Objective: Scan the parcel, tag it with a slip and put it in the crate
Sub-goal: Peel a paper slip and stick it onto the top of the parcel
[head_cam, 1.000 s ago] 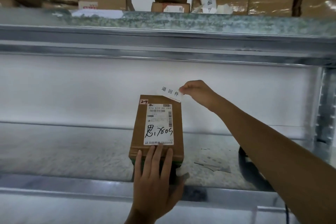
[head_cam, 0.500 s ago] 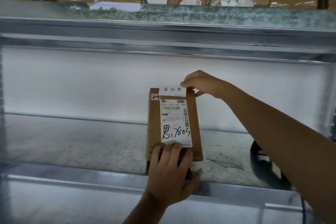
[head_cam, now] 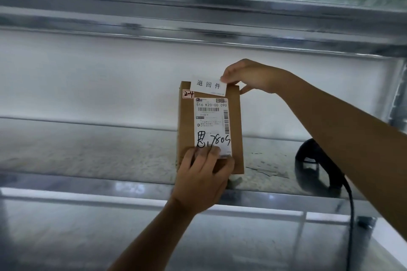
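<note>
Since the earlier frame the slip (head_cam: 208, 86) had come down onto the top edge of the parcel (head_cam: 210, 126), pinched by the right hand (head_cam: 253, 77). The left hand (head_cam: 203, 179) gripped the parcel's lower end above the shelf (head_cam: 88, 154). It looked light and stiff, best held by its side edges.

Metal shelf (head_cam: 92, 152) carrying brown parcel (head_cam: 236, 130), black scanner (head_cam: 312, 165) sitting at right w/ paper scraps (head_cam: 267, 170) lying between.
</note>
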### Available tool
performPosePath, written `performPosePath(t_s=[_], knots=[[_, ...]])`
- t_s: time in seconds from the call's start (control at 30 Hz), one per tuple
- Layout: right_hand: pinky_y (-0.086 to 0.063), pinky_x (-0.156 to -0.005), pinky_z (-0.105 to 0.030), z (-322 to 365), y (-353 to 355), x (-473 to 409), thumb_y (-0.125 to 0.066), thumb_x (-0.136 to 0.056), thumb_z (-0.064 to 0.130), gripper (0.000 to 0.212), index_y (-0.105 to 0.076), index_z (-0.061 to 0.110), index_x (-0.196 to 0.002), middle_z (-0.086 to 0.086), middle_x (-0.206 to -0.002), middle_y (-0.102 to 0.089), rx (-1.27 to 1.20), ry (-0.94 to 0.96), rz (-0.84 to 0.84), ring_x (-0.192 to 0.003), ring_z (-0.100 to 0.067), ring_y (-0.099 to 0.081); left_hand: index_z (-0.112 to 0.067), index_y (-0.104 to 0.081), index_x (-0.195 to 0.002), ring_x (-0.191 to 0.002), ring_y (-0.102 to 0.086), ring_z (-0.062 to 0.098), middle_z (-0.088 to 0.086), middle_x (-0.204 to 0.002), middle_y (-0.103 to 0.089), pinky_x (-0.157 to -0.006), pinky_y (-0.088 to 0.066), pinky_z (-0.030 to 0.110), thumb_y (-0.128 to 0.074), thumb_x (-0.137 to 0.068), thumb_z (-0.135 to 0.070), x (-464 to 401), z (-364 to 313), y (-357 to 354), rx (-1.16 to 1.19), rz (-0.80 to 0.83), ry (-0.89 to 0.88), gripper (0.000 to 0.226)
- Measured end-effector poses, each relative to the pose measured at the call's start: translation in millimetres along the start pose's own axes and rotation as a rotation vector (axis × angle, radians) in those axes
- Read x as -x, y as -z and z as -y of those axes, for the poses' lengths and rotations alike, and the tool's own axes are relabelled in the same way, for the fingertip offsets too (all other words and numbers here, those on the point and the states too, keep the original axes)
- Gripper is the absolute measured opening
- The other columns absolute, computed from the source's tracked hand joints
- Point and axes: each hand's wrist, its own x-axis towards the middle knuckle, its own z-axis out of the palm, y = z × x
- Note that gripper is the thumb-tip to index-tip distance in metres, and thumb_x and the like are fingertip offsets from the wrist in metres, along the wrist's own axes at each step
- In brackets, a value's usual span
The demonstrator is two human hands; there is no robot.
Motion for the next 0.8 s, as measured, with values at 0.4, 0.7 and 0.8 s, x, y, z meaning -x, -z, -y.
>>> performPosePath(t_s=[0.4, 0.7, 0.8], knots=[[-0.047, -0.092, -0.039, -3.9, -2.4, -11.4, -0.058, -0.091, 0.033, 0.018, -0.062, 0.020, -0.079, -0.007, -0.102, -0.064, 0.008, -0.012, -0.017, -0.096, -0.016, -0.054, -0.019, -0.053, -0.115, -0.098, -0.068, 0.027, 0.008, -0.110, -0.071, -0.086, -0.052, 0.043, -0.037, -0.100, -0.031, 12.0, 7.3, -3.2, -0.009, 0.011, -0.053, 0.026], [-0.048, -0.097, -0.044, 0.6, -0.7, -11.0, -0.062, -0.088, 0.035, 0.018, -0.064, 0.019, -0.081, -0.004, -0.100, -0.065, 0.033, 0.007, 0.007, -0.092, -0.014, -0.055, -0.020, -0.053, -0.117, -0.098, -0.067, 0.026, 0.008, -0.111, -0.070, -0.087, -0.052, 0.043, -0.036, -0.100, -0.029, 18.3, 7.5, -2.6, -0.024, 0.018, -0.079, 0.025], [-0.048, -0.097, -0.044, 1.7, -0.7, -10.2, -0.062, -0.088, 0.034, 0.018, -0.065, 0.018, -0.082, -0.004, -0.098, -0.065, 0.030, 0.006, 0.019, -0.092, -0.014, -0.056, -0.020, -0.054, -0.117, -0.100, -0.066, 0.026, 0.008, -0.112, -0.070, -0.088, -0.051, 0.043, -0.037, -0.100, -0.030, 20.0, 7.2, -3.1, -0.024, 0.029, -0.077, 0.026]])
